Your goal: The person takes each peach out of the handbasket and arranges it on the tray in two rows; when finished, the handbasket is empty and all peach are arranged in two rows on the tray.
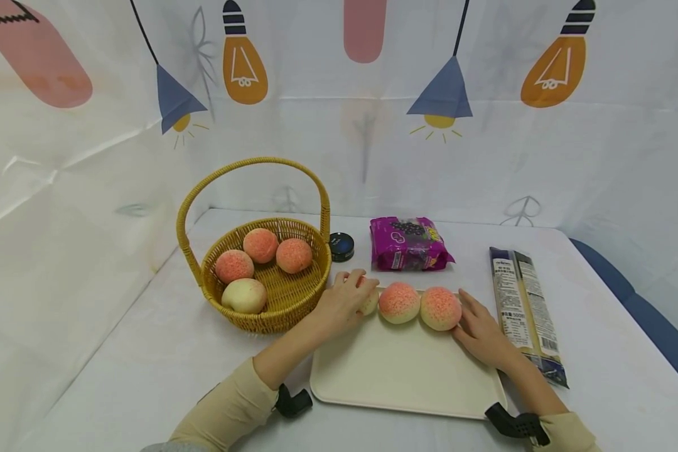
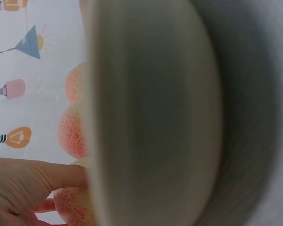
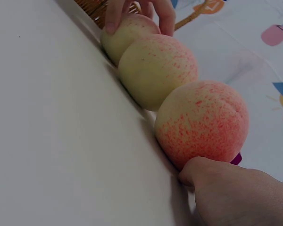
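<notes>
Three peaches stand in a row along the back edge of a cream tray (image 1: 401, 376). My left hand (image 1: 341, 301) grips the left peach (image 1: 370, 304), its fingers curled over the top and partly hiding it. The middle peach (image 1: 398, 302), pink above and pale below, sits untouched by either hand. At the row's other end, my right hand (image 1: 482, 334) holds the side of the right peach (image 1: 441, 308). In the right wrist view its thumb (image 3: 191, 172) lies low against that peach, while the other fingers are hidden. The tray's blurred edge fills much of the left wrist view.
Left of the tray stands a wicker basket (image 1: 279, 323) with a tall handle and several peaches inside. A small dark round tin (image 1: 341, 246) sits beside it. Behind the tray lies a purple grape-printed packet (image 1: 409, 245), and a long noodle-like packet (image 1: 522, 301) lies to the right.
</notes>
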{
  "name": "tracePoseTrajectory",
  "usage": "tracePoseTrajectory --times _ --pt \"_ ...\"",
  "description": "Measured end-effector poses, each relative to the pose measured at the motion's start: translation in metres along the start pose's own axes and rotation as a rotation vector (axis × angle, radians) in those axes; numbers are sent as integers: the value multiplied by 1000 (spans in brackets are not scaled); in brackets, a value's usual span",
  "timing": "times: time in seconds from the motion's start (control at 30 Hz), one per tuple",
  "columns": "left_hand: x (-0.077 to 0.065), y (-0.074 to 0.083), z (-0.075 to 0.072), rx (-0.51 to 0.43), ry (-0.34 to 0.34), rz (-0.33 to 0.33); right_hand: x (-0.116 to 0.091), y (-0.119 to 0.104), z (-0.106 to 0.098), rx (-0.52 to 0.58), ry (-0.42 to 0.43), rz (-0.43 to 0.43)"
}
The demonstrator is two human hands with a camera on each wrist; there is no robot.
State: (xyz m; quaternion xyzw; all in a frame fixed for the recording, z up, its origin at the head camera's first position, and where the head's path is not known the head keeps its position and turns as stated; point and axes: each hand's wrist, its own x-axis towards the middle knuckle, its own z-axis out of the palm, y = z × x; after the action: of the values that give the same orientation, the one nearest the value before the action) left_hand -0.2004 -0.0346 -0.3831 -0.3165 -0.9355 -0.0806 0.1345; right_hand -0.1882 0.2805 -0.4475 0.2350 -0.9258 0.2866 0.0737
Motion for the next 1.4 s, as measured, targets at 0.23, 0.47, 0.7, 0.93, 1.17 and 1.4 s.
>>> tracePoseTrajectory --times 0.23,0.47,0.7,0.93,1.17,1.4 --pt "0 2 -3 15 -31 -19 -1 -1 -1 4 -1 5" --pt "2 3 -5 51 -13 -17 -1 0 0 9 -6 7" --pt "3 5 -11 102 -4 -31 -1 -2 0 10 9 -6" --pt "1 5 -20 50 -17 -51 -1 -2 0 9 19 -15" --pt "2 3 -33 -25 -11 -83 0 -1 -1 9 24 -22" --pt "3 -6 -45 -23 3 -121 0 -1 0 11 22 -26"
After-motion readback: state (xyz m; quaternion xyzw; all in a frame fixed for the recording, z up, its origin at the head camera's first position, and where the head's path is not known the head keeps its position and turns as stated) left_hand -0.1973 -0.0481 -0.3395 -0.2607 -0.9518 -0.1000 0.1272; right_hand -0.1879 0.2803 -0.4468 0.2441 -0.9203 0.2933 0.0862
